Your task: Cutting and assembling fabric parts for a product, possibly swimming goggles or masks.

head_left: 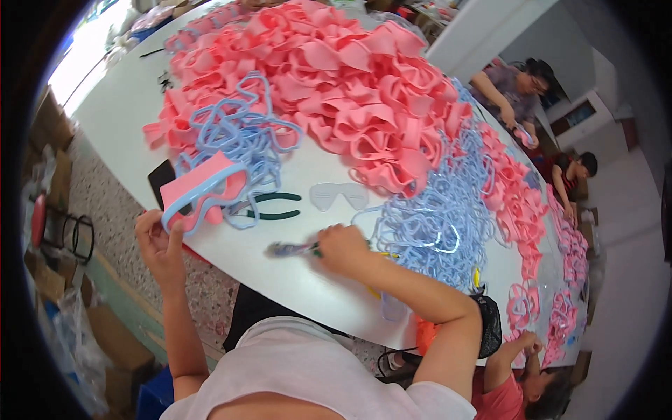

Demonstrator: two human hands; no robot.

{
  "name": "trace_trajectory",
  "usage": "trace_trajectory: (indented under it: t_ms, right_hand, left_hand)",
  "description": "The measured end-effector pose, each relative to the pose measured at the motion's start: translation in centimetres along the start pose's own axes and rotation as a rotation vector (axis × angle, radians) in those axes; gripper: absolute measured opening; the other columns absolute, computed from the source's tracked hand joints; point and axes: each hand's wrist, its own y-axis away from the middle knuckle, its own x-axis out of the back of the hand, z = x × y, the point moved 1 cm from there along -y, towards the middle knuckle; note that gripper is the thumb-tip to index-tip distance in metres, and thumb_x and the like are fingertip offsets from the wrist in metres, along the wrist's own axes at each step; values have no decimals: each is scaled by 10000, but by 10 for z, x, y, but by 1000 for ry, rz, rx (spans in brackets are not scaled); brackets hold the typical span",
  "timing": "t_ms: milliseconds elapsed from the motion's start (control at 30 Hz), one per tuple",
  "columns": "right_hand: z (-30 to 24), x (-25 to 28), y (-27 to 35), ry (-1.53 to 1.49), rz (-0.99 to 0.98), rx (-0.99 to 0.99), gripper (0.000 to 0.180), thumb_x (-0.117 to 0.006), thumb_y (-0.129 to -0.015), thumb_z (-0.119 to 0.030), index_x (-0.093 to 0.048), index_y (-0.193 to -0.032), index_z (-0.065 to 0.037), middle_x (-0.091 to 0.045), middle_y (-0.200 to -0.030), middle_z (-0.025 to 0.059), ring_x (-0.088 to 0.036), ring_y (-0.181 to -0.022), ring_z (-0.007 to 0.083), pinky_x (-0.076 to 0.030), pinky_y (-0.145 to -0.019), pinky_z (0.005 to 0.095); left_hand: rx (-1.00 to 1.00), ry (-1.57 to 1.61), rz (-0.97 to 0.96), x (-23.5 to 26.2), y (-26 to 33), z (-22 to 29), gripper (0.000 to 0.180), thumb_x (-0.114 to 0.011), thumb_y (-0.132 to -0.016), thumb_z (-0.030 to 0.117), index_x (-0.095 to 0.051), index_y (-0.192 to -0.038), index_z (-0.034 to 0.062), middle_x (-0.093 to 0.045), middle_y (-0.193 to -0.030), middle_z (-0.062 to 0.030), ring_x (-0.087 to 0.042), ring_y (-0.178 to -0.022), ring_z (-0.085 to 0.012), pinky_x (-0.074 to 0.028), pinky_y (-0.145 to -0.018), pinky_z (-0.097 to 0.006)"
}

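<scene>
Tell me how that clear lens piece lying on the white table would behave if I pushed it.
The clear lens piece looks thin and flat, so probably light and apt to slide on the smooth white table. Its winged, flat shape should not roll. Being thin clear plastic, it may flex or scratch.

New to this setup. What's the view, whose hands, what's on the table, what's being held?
One picture, from a fisheye camera on a person's head, looking down; edges bend. No robot: two bare hands. The left hand holds a pink foam goggle pad with a blue frame at the table edge. The right hand grips a small tool, blurred. Nearby lie green-handled pliers and a clear lens. Heaps of pink foam pads and blue frames cover the table. Other people work at the far side.
</scene>
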Motion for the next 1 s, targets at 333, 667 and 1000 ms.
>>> trace_trajectory:
  t_ms: [333,667,1000]
  right_hand:
    - [34,49,35,-813,365,-55,691,-732,-842,-349,-432,-1374,-26,-524,-1238,198,-579,-1072,295,-549,-753,412]
    - [173,66,150,-803,819,-585,218,-655,-932,-219,-608,-999,-18,-671,-808,72,-634,-659,115,-507,-563,285]
    - [384,-67,337,211,354,-1677,245,-578,-900,-182,-600,-1040,18,-692,-1036,230,-695,-932,392,-566,-788,479]
  left_hand:
    - [168,265,-386,-61,20,17,372,-733,-802,-8,-517,-1100,42,-480,-1065,-64,-484,-961,-146,-390,-904,-274]
    - [255,393,-569,-135,36,46,524,-633,-893,47,-412,-1369,33,-408,-1344,-114,-606,-1010,-190,-508,-836,-303]
    - [417,404,-413,-108,30,30,463,-574,-942,18,-406,-1372,-10,-538,-1180,-117,-589,-922,-111,-476,-846,-258]
